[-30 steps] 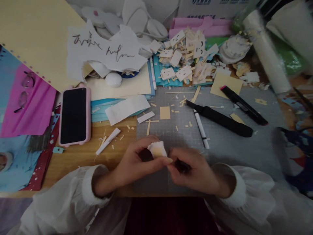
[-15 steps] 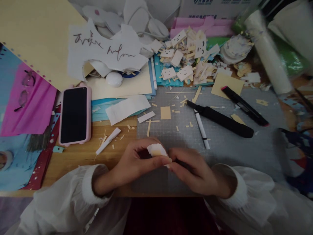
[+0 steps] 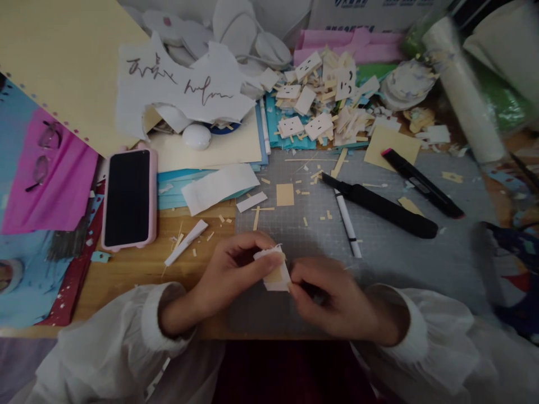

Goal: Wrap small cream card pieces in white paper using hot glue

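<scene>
Close to the desk's front edge, my left hand [image 3: 240, 275] pinches a small piece of white paper [image 3: 275, 285] with a beige patch on it, thumb on top. My right hand [image 3: 332, 294] has its thumb and index finger closed on the right edge of that same paper piece. Beyond my hands, a beige paper square [image 3: 285, 194] and several thin beige strips lie on the grey cutting mat [image 3: 295, 224]. To the left lies a folded white paper strip [image 3: 186, 242].
A black utility knife [image 3: 379, 209], a black marker [image 3: 423, 182] and a white pen [image 3: 348, 224] lie on the right. Small paper figures [image 3: 319, 126] are heaped at the back. A phone [image 3: 128, 197] and glasses [image 3: 46, 151] are on the left.
My left thumb has shifted up and back on the paper piece, so more of its beige patch and lower white edge shows. My right fingers have moved slightly down along its edge.
</scene>
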### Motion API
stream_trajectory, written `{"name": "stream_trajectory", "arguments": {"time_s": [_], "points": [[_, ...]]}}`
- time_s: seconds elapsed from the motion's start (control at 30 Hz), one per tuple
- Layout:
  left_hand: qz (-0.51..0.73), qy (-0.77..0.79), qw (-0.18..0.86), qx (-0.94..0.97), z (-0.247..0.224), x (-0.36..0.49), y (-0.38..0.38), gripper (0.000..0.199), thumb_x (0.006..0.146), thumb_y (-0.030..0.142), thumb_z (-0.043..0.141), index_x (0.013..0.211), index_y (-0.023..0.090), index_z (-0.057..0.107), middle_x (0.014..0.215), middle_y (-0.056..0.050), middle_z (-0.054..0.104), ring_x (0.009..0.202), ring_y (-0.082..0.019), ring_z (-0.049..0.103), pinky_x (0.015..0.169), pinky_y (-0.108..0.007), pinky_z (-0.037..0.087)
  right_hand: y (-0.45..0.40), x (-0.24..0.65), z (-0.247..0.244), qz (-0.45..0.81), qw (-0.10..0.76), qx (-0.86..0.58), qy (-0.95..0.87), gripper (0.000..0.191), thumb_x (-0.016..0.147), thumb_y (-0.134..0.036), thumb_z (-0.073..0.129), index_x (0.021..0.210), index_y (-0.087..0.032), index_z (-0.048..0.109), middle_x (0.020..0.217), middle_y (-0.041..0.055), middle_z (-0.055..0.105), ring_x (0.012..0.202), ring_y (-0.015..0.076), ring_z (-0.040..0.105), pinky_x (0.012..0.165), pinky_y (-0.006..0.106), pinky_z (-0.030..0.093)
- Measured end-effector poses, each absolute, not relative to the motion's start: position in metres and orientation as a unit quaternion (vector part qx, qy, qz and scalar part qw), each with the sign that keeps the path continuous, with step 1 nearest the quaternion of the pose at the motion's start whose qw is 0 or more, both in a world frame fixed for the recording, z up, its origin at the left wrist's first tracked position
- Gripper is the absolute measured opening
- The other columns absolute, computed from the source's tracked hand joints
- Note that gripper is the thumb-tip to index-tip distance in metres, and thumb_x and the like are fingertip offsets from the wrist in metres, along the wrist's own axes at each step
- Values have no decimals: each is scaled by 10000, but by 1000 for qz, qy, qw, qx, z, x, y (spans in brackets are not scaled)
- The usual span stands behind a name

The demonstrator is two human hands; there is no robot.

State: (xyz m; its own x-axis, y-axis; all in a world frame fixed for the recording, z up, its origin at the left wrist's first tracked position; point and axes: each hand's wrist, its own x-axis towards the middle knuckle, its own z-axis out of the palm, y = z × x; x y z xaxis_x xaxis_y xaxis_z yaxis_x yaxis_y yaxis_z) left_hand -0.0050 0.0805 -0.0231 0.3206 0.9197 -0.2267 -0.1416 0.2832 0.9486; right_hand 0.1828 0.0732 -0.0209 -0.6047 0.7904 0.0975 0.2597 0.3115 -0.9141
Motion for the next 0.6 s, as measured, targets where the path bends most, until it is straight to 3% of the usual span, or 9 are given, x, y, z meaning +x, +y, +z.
{"name": "stream_trajectory", "arguments": {"time_s": [0.2,0.33,0.43,0.6], "points": [[389,440,669,456,-21,-6,82,155,837,279,673,736,165,646,703,9,575,656,-90,511,591,-173,444,72,183,-22,484,277,-346,-755,184,868,-127,485,701,-192,444,597,-63,456,529,52,400,495,186,312],[399,397,702,436,-21,-5,81,195,796,350,724,867,180,658,769,6,598,685,-102,535,619,-190,473,70,185,-24,499,275,-369,-734,167,926,-171,463,762,-199,467,652,-44,488,577,72,445,530,203,349],[399,372,720,428,-25,-3,77,219,744,285,782,899,196,656,805,14,633,735,-112,578,692,-211,498,70,186,-24,509,288,-374,-720,152,958,-195,434,820,-197,500,697,-27,517,618,85,479,566,213,380],[379,380,728,426,-27,-1,75,145,790,219,734,922,193,679,848,-6,701,786,-142,643,755,-263,532,73,188,-23,526,297,-373,-704,177,974,-206,423,822,-195,513,698,-29,513,627,81,478,577,209,383]]}}
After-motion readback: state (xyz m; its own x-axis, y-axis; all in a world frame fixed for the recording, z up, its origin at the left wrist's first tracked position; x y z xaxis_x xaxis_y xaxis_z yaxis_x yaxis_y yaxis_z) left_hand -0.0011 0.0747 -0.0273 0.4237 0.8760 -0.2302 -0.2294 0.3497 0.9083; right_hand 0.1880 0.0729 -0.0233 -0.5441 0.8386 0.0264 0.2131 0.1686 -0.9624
